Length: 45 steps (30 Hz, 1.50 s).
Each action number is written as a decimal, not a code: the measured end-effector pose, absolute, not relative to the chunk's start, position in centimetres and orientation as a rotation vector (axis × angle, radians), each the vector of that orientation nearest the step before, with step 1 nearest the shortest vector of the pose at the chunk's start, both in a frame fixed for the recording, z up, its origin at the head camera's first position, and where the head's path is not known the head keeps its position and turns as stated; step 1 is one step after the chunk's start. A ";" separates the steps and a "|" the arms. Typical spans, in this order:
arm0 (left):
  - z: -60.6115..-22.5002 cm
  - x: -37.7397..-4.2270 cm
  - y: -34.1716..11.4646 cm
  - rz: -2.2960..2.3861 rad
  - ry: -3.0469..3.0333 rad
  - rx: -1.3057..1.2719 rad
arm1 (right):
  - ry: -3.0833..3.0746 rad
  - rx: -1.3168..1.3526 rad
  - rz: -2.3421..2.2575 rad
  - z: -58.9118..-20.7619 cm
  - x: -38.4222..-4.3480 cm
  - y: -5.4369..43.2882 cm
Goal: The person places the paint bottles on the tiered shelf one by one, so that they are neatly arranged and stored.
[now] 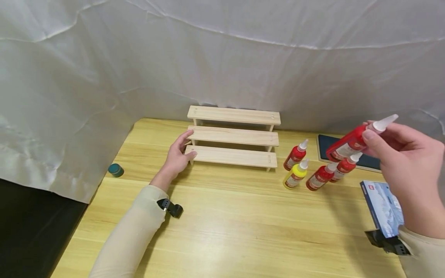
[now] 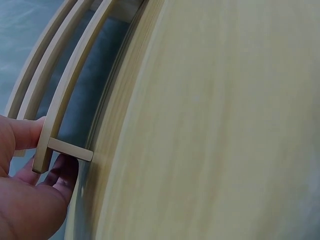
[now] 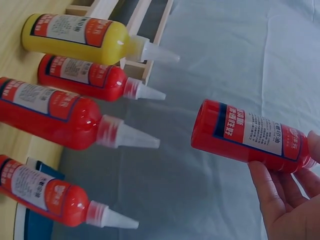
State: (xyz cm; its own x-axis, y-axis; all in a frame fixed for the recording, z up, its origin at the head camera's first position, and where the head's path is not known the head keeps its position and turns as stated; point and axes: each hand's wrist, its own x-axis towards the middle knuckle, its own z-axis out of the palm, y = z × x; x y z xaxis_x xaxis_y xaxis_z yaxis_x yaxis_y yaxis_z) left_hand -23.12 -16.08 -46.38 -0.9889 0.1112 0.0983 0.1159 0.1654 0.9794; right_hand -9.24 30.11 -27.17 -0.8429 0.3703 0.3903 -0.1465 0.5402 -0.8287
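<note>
A three-step wooden display rack point(image 1: 231, 156) stands at the back of the table. My left hand point(image 1: 177, 157) grips its left end; in the left wrist view the thumb lies on the front step point(image 2: 65, 95) and the fingers curl beneath it. High on the right, my right hand point(image 1: 411, 162) holds a red squeeze bottle point(image 1: 349, 144) by its upper end, tilted, its white nozzle pointing up and right. Below it on the table stand a yellow bottle point(image 1: 294, 177) and three more red bottles point(image 3: 47, 114), all upright with pale nozzles.
A small teal-lidded jar point(image 1: 116, 170) sits near the left table edge. Behind the bottles lies a dark blue flat pad point(image 1: 325, 143). A blue and white box point(image 1: 380, 204) lies under my right wrist. A grey cloth point(image 1: 222, 61) hangs behind the table.
</note>
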 end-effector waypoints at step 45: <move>-44.9 -23.0 -15.1 -2.059 -2.398 -0.238 | -1.934 0.205 2.051 -21.2 -22.8 20.9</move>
